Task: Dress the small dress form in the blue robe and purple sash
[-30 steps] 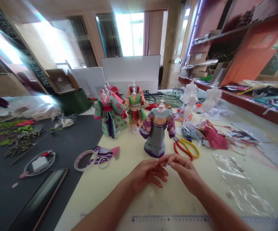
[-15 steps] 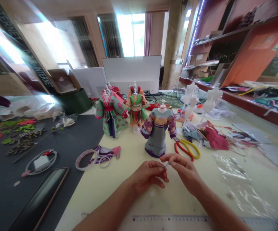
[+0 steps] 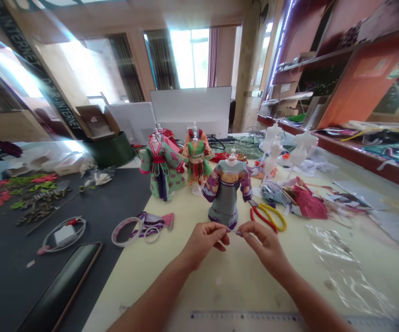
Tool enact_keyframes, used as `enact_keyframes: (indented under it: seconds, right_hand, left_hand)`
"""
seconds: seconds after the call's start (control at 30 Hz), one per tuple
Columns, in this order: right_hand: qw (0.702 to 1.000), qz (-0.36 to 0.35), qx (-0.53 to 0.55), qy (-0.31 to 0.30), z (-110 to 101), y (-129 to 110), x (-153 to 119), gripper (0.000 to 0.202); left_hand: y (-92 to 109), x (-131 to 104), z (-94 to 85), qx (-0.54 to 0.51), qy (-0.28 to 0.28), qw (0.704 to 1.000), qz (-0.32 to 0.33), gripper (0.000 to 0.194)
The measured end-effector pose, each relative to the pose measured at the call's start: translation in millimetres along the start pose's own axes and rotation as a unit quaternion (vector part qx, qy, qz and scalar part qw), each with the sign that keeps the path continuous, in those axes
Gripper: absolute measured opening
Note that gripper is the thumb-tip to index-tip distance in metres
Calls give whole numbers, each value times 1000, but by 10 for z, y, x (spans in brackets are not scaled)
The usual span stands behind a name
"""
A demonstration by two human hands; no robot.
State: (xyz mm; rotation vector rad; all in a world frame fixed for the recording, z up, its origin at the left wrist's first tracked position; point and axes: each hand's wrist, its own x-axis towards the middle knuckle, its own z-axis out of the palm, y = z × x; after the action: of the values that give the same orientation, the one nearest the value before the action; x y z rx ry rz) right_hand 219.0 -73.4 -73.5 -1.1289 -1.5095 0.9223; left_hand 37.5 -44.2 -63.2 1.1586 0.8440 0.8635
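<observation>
A small, thin greyish-lilac strip (image 3: 234, 231), apparently fabric, spans the short gap between my hands. My left hand (image 3: 204, 242) pinches one end between thumb and forefinger, with its other fingers curled beneath. The opposite end is pinched by my right hand (image 3: 265, 244). Just beyond my fingertips stands a small dress form in a grey dress with purple patterned sleeves (image 3: 229, 193); its hem is partly behind my fingers. Scissors with red and yellow handles (image 3: 270, 217) lie to the right of the dress, near my right hand.
Several small forms in colourful robes, including a green robe (image 3: 161, 173), stand behind at left. Tape rolls (image 3: 116, 236) and purple scraps lie left. A phone (image 3: 61, 286) rests on the dark mat. Bare white forms (image 3: 301, 147), fabric scraps (image 3: 310, 200) and clear bags (image 3: 348, 267) are right.
My hands have come level, and the strip now runs nearly straight between them. My left fingers have curled in more. The whole scene sits slightly lower in view.
</observation>
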Motion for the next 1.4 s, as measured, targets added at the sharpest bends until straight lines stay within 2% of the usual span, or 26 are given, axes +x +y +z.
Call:
enact_keyframes:
  seconds: [0.13,0.3,0.5,0.63,0.77,0.83,0.9,1.1,1.27,1.4]
  right_hand:
    - [998,-36,-55,4,27,-97,-17,13]
    - [994,-61,-86,21,55,-310,-26,12]
    - [998,-39,-19,40,8,-663,128,19]
    - [997,-53,-3,54,-82,-949,351,21]
    - [987,-99,-79,98,-143,-1187,535,20]
    - [977,-123,-121,127,-155,-1249,601,18]
    - [961,-155,-167,156,-158,-1263,662,15]
    - [924,-235,-230,195,-106,-1156,801,14]
    - [913,-243,-241,221,-26,-1109,848,15]
    - [912,-239,-249,224,0,-1086,877,14]
  left_hand:
    - [143,-52,41,23,42,998,34,32]
    - [366,-105,60,25,66,994,83,28]
    - [678,-82,58,77,75,981,161,23]
    - [933,2,87,150,98,951,254,17]
    - [1201,98,155,227,127,899,353,9]
    - [1304,147,180,261,147,867,399,3]
    - [1373,204,181,285,153,847,422,5]
    - [1463,401,39,333,109,844,406,6]
    - [1539,507,-60,362,65,850,378,7]
    - [1571,555,-83,374,53,859,345,8]
